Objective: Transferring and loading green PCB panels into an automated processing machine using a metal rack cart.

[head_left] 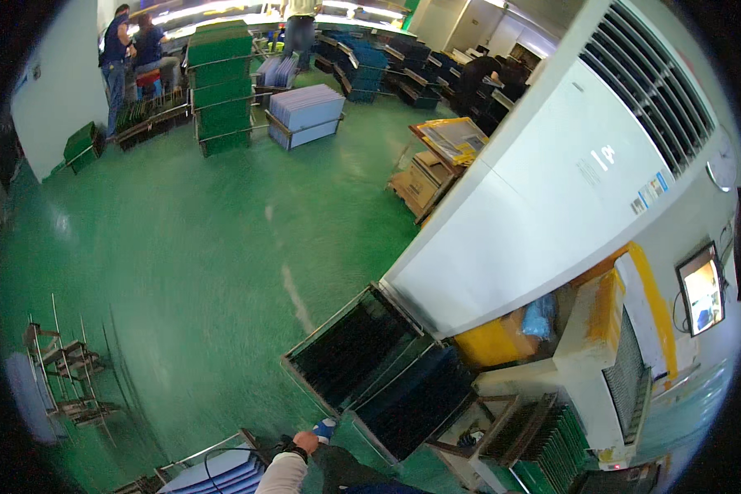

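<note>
At the lower edge, blue panels [222, 475] are observed closely set in a rack [248, 440] on the green floor [181, 272]; each is judged thin, stiff and smooth-faced, liable to slip if pinched on the flat and best taken by opposite edges, while the loaded rack is judged heavy and best gripped by its frame. Just to the right, the left hand [306, 442] is seen alone, whether closed on anything cannot be told, and the right hand is out of view. Farther right, dark racks [333, 323] are noted, untouched by the visible hand.
</note>
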Motion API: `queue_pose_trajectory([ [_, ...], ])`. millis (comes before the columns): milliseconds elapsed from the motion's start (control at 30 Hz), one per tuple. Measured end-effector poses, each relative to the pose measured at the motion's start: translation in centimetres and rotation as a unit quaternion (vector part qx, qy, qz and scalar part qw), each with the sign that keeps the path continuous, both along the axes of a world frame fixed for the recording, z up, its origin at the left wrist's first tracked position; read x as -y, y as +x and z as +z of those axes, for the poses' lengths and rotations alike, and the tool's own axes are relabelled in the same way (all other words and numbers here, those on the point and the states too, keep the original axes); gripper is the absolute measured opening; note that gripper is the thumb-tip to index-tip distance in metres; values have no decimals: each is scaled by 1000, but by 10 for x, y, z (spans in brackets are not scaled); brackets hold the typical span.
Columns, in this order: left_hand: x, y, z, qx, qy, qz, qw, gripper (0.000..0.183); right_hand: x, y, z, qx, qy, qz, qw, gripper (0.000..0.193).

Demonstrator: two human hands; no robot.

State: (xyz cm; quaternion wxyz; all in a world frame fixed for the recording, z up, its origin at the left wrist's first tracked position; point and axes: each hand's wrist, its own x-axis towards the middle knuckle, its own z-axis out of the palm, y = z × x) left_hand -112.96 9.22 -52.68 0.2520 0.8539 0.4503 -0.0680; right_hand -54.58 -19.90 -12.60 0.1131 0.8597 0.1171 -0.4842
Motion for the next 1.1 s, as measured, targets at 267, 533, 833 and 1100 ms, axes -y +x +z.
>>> queue_pose_trajectory([
  [267,9,42,31,-22,-9,13,1000,15,110,164,-66,170,-235,471,833,64],
  [533,75,153,29,218,-239,436,839,32,66,157,-38,379,42,312,870,70],
  [833,200,370,157,294,-410,338,795,32,96,152,55,244,229,258,907,64],
  [1100,244,372,224,286,-391,389,784,33,128,169,30,275,451,348,774,55],
])
